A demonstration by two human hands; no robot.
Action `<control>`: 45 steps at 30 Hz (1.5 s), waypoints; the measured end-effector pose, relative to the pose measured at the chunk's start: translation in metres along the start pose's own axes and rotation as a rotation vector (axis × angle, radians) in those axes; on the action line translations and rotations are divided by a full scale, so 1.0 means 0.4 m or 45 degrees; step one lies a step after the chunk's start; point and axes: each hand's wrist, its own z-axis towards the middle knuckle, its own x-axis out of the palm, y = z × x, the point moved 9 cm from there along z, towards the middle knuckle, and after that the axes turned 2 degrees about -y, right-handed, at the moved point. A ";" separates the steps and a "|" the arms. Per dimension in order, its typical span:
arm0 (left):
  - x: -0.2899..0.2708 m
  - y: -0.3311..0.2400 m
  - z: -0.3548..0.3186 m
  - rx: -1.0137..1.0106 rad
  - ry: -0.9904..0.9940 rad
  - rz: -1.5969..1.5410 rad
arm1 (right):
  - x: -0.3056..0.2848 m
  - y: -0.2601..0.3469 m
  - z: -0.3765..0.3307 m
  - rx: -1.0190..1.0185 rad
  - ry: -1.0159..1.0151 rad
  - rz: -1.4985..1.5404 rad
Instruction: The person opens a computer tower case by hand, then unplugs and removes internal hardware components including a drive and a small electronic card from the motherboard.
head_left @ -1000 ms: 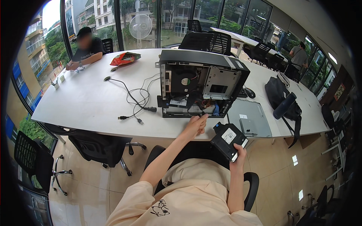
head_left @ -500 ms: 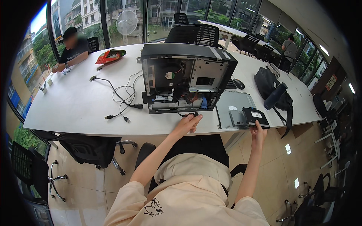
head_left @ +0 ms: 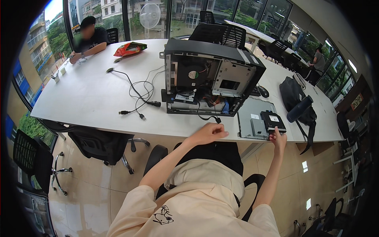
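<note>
An open computer case (head_left: 215, 75) stands on the white table in front of me, its fans, wires and metal brackets exposed. From its lower front a black cable (head_left: 205, 117) hangs out, its small connector lying on the table. Just below that connector is my left hand (head_left: 209, 133), fingers curled in, holding nothing that I can see. To the right, a flat grey side panel (head_left: 245, 114) carries a small grey metal box (head_left: 258, 128) and a black optical drive (head_left: 272, 118). My right hand (head_left: 278, 139) grips the near edge of that drive, thumb on top.
Tangled black cables (head_left: 138, 94) lie left of the case. A black backpack (head_left: 295, 94) with a dark bottle (head_left: 300, 108) is at the right, near a mouse (head_left: 263, 91). A red packet (head_left: 130, 49) and a seated person (head_left: 91, 41) are far left.
My left hand has let go of the cable connector and drawn back toward me. My right hand stays at the optical drive. The whole view has shifted slightly.
</note>
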 end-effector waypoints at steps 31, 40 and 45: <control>-0.339 -0.095 -0.132 -0.130 -0.416 0.224 | 0.839 0.199 -0.652 -0.365 1.403 0.173; -0.295 -0.174 -0.136 -0.004 -0.234 0.692 | 0.866 0.148 -0.539 0.071 1.234 0.717; -0.217 -0.238 -0.180 0.088 -0.182 0.850 | 0.847 0.186 -0.562 0.133 1.290 0.918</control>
